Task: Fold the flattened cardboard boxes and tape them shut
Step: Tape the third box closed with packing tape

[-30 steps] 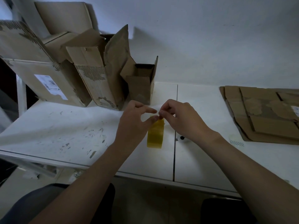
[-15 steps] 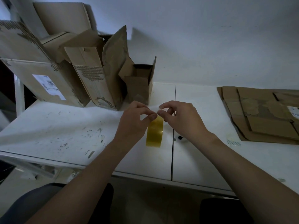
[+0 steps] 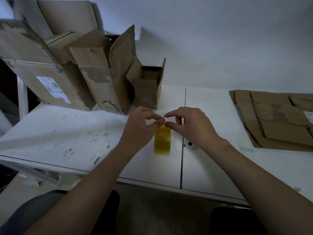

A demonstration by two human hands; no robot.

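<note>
From the head camera, the left hand [image 3: 140, 128] and right hand [image 3: 194, 128] are meeting fingertip to fingertip, each pinching the top edge of the yellow tape roll [image 3: 162, 141] between thumb and forefinger. The roll is standing on edge mid-table [image 3: 50, 133]. Flattened cardboard boxes [image 3: 279, 119] are lying at the right, and opened boxes [image 3: 105, 77] are standing far left.

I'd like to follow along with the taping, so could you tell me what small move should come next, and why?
Probably peel the tape's end free with the right hand while the left hand steadies the roll. Both hands pinch the top of the roll, standing on edge on the table, and no strip shows pulled out yet.
</note>
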